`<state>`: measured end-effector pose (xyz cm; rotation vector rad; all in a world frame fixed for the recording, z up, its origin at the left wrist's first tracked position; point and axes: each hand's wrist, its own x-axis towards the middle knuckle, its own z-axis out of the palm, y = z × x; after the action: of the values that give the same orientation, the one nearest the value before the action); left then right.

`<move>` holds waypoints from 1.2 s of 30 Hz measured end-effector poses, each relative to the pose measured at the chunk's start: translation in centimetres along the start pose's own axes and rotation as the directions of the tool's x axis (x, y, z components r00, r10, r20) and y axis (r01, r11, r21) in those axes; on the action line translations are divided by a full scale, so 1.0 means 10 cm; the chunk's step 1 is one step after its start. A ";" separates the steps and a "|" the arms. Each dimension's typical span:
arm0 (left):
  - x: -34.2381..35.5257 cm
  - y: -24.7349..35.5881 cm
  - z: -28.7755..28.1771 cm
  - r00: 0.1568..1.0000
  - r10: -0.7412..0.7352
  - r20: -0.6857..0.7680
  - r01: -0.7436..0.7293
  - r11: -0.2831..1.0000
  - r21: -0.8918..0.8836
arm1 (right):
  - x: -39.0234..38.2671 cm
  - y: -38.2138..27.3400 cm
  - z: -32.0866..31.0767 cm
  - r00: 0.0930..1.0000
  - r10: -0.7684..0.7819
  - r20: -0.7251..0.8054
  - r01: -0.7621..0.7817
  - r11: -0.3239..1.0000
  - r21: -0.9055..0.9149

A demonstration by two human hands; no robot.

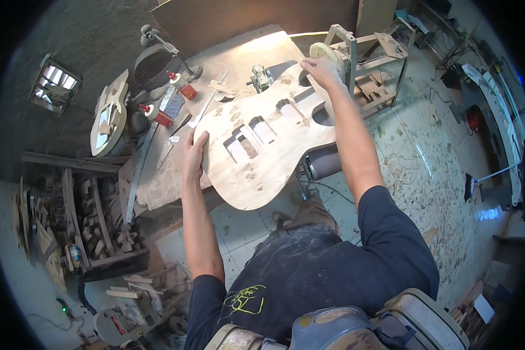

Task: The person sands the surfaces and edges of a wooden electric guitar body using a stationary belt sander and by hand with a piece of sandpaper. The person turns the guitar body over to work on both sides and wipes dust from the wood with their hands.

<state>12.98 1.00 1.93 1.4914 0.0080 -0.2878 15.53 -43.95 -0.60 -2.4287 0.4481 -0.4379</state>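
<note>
1. Pale, bare wood makes up the held guitar body (278, 139), which is out over the near edge of the workbench (157, 189); whether anything underneath supports it is hidden.
2. Judging its progress: the outline is shaped and openings (236, 149) are cut through it, while brownish blotches dot its face. No paint, strings or metal parts show, so finish and fittings appear to be lacking.
3. One left hand (193, 154), by the workbench's near edge, grips the held guitar body, thumb on the upper face; its other fingers are mostly hidden behind the rim.
4. One right hand (320, 69), at the workbench's right side, has its fingers folded closely over the far end of the same piece.
5. Openings: two rectangular ones are plain; those nearer the right hand are hard to count.
6. Two red bottles (184, 87) lie on the workbench's left part.
7. One second guitar body (119, 90) sits beyond the workbench's left edge.
8. One roller (324, 164) shows off the workbench's right side, partly covered.
</note>
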 end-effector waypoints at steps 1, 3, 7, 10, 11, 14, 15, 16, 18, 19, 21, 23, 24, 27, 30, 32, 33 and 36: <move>0.00 0.00 -0.04 1.000 0.002 0.000 -0.002 1.000 0.001 | -0.02 -0.04 0.03 0.999 -0.017 -0.033 0.015 0.999 -0.048; 0.00 -0.02 -0.17 1.000 0.006 0.018 -0.006 1.000 -0.012 | -0.09 -0.22 -0.01 1.000 -0.008 0.012 0.008 1.000 -0.020; -0.04 0.00 -0.31 1.000 0.022 0.000 -0.022 0.999 0.026 | -0.24 -0.51 -0.05 0.999 -0.020 0.026 0.020 1.000 -0.021; -0.03 0.01 -0.36 1.000 0.013 0.010 -0.013 1.000 0.026 | -0.23 -0.52 -0.06 0.997 -0.017 0.070 0.013 0.998 0.056; -0.04 0.03 -0.28 1.000 0.011 0.015 -0.011 1.000 0.024 | -0.23 -0.48 -0.06 0.998 -0.012 0.068 0.009 0.999 0.053; 0.01 0.02 -0.14 0.998 0.007 -0.062 -0.002 0.996 0.085 | -0.22 -0.38 -0.07 0.997 0.033 0.071 -0.040 0.995 0.096; 0.09 -0.03 -0.18 0.991 0.090 -0.097 -0.059 0.958 0.282 | -0.18 -0.35 -0.06 0.999 0.018 0.051 -0.022 0.997 0.076; 0.17 -0.07 -0.23 0.978 0.176 -0.115 -0.102 0.877 0.469 | -0.14 -0.32 -0.05 1.000 0.003 0.031 -0.004 0.998 0.056; 0.25 -0.05 -0.01 0.985 0.146 -0.095 -0.083 0.874 0.480 | -0.09 -0.04 -0.12 1.000 0.016 0.023 -0.018 0.994 0.105; 0.26 -0.03 0.15 0.990 0.119 -0.078 -0.066 0.867 0.493 | -0.06 0.08 -0.16 1.000 0.025 0.015 -0.028 0.987 0.159; 0.25 0.03 0.36 0.993 0.055 -0.103 -0.002 0.891 0.454 | -0.10 0.07 -0.28 0.997 0.046 0.065 -0.057 0.979 0.194; 0.37 -0.04 0.48 0.985 0.131 -0.116 -0.040 0.814 0.579 | -0.06 0.22 -0.38 0.997 0.078 0.018 -0.080 0.976 0.204; 0.38 -0.03 0.63 0.981 0.171 -0.091 -0.089 0.814 0.574 | -0.02 0.34 -0.44 0.993 0.107 0.040 -0.113 0.968 0.225; 0.37 0.05 1.01 0.983 0.168 -0.070 -0.073 0.718 0.692 | 0.03 0.62 -0.66 0.982 0.163 0.092 -0.182 0.948 0.262; 0.51 -0.08 1.21 0.977 0.214 -0.026 -0.129 0.677 0.724 | 0.12 0.84 -0.78 0.989 0.141 0.030 -0.145 0.972 0.185; 0.59 -0.15 1.40 0.962 0.272 0.034 -0.196 0.596 0.778 | 0.18 1.08 -0.89 0.992 0.124 -0.029 -0.114 0.969 0.221; 0.63 -0.16 1.49 0.962 0.270 0.027 -0.190 0.599 0.778 | 0.22 1.19 -0.93 0.992 0.120 -0.023 -0.112 0.969 0.220; 0.69 -0.17 1.79 0.956 0.283 0.071 -0.219 0.538 0.814 | 0.29 1.52 -1.08 0.991 0.130 -0.007 -0.120 0.935 0.333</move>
<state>16.24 -17.90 0.57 2.4164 -0.3334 0.0299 10.46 -62.07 -1.48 -2.0581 0.4955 -0.4535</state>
